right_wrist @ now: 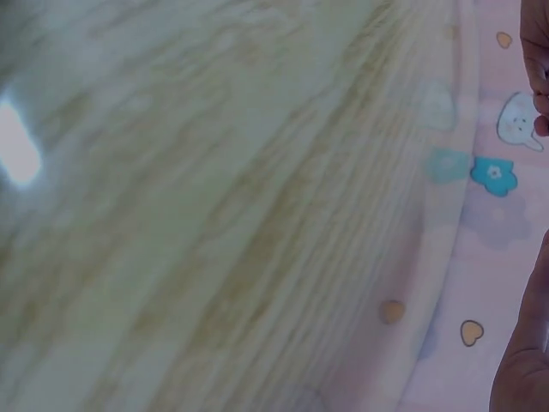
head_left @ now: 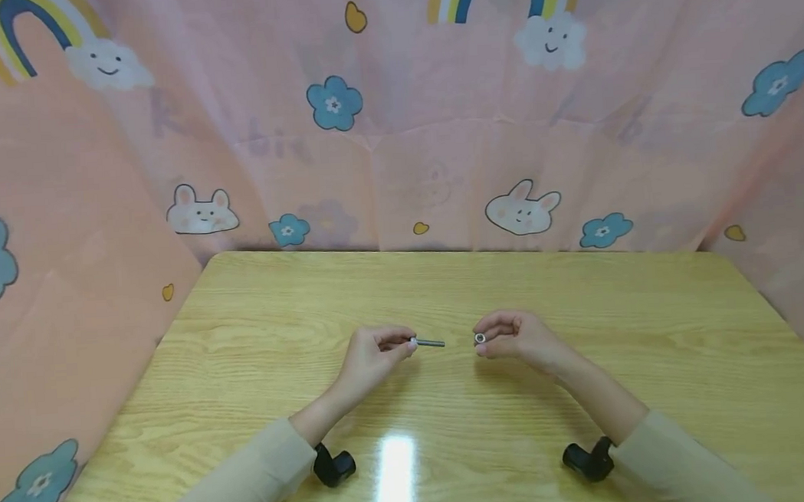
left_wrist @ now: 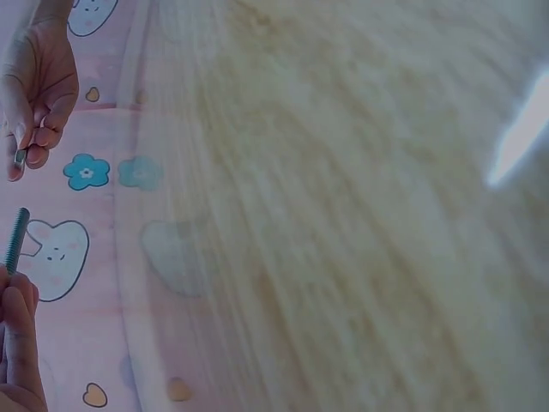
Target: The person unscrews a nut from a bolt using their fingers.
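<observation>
Over the middle of the table, my left hand [head_left: 377, 352] pinches a bolt [head_left: 431, 343] by its head end. Its threaded shank points right, toward the other hand. The left wrist view shows the bolt's threads [left_wrist: 15, 240] above the fingertips. My right hand [head_left: 520, 340] pinches a small metal nut [head_left: 479, 338] between thumb and fingers, its hole visible in the head view. A short gap separates the bolt's tip from the nut. In the right wrist view only part of the right hand [right_wrist: 525, 352] shows at the edge.
A wood-grain table [head_left: 295, 303] lies under both hands. Behind it hangs a pink curtain [head_left: 411, 166] printed with rainbows, flowers and bunnies. Black wrist cameras [head_left: 334, 465] sit at both sleeves. Bright glare [head_left: 395, 474] shows on the near tabletop.
</observation>
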### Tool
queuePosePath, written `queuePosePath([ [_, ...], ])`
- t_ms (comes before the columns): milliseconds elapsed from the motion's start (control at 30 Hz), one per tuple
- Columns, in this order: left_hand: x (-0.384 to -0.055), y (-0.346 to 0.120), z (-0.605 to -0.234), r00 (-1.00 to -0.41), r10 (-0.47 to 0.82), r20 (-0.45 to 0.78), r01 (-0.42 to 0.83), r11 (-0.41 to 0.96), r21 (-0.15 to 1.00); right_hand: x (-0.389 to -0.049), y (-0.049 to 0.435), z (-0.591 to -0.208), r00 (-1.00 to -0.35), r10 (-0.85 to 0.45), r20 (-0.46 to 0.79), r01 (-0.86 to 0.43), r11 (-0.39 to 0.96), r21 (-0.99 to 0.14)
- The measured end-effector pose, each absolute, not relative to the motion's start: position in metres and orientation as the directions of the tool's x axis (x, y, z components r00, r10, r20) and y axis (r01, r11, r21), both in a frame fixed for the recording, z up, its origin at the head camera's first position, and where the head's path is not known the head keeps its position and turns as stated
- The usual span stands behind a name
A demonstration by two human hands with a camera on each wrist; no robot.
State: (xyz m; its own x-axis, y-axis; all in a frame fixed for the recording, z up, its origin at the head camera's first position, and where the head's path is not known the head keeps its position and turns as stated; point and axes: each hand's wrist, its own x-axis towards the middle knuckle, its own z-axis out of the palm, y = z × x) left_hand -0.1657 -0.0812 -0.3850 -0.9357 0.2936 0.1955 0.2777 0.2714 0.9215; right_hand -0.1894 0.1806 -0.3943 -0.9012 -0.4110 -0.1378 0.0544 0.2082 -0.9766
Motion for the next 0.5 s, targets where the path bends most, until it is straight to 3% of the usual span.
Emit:
queuePosePath([
  [233,-0.179,-0.081,-0.415,-0.924,0.307,0.226,0.315,0.278,0.908,-0.195,0.179,-0.406,-0.881,-0.442,-0.169,0.099,0.179,-0.979],
  [500,-0.179,-0.079,-0.421,-0.915,0.325,0.239,0.346,0.328,0.879,-0.196,0.175,-0.413,-0.878,-0.438,-0.193,0.087,0.252,-0.964],
])
